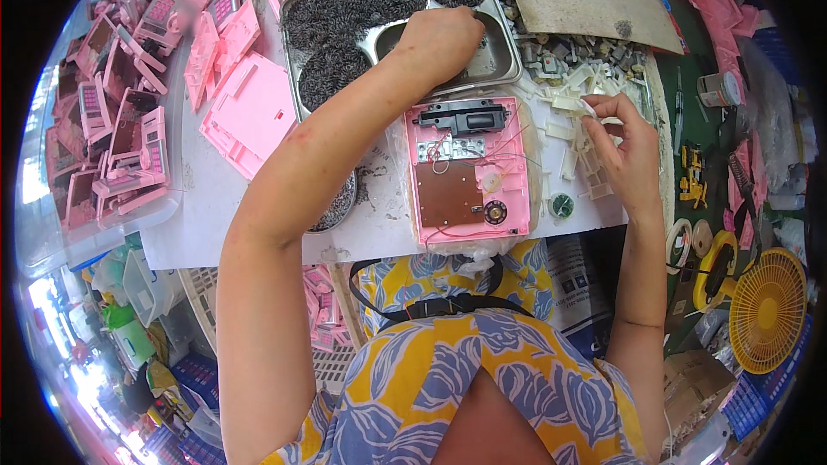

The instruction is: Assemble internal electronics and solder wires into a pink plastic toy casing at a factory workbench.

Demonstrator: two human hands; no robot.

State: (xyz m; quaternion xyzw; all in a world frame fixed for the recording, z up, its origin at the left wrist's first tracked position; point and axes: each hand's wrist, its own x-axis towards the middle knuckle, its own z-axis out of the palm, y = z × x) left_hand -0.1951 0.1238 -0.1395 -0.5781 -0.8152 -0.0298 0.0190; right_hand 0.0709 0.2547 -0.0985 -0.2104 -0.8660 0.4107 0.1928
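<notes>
The small white part (pixel 589 108) sits pinched between the thumb and fingertips of our right hand (pixel 613 131), above the right side of the bench (pixel 191 220). We judge it to be light, stiff plastic, somewhat slick and likely to snap if squeezed across a thin section, so we would hold it lightly by its edges. Just beside and below it lie pale plastic pieces (pixel 593 174). Nearer the middle rests the pink casing (pixel 519 198), bearing a black module (pixel 465 118) and a brown board (pixel 446 194); its thin wires look easy to tear, so we would grip the outer walls. Beyond, our left hand (pixel 441 41) reaches over the metal tray (pixel 510 69), beside dark coiled pieces (pixel 345 9); its fingertips are hidden, so we cannot tell whether it grasps anything.
</notes>
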